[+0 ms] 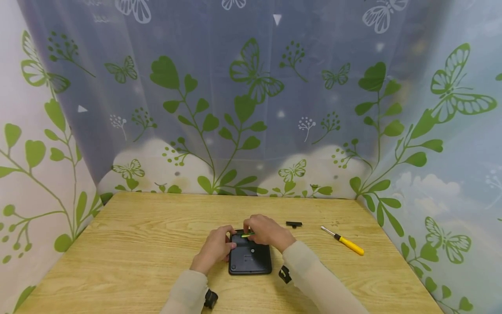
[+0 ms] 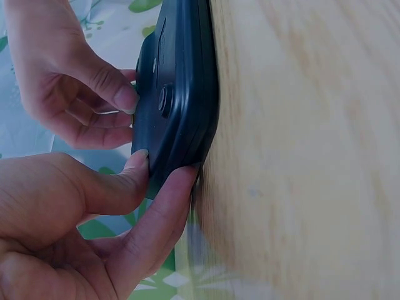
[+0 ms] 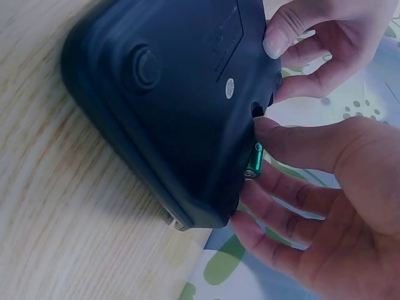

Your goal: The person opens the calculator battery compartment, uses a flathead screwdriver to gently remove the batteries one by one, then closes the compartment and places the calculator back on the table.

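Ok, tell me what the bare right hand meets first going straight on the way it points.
Probably the green cylindrical battery against the right hand, then the black rectangular plastic device; exact depth is unclear.

The head view is bright; the 2 wrist views are dimmer and bluish, soft shadow darkening the table [image 3: 81, 187].

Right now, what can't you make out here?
- Black device: downward face hidden by its own body, head view.
- White sticker: any wording too small, right wrist view.
- Green battery: hidden by black device or right hand, left wrist view.
- Black device's end: cut off by top edge, left wrist view.
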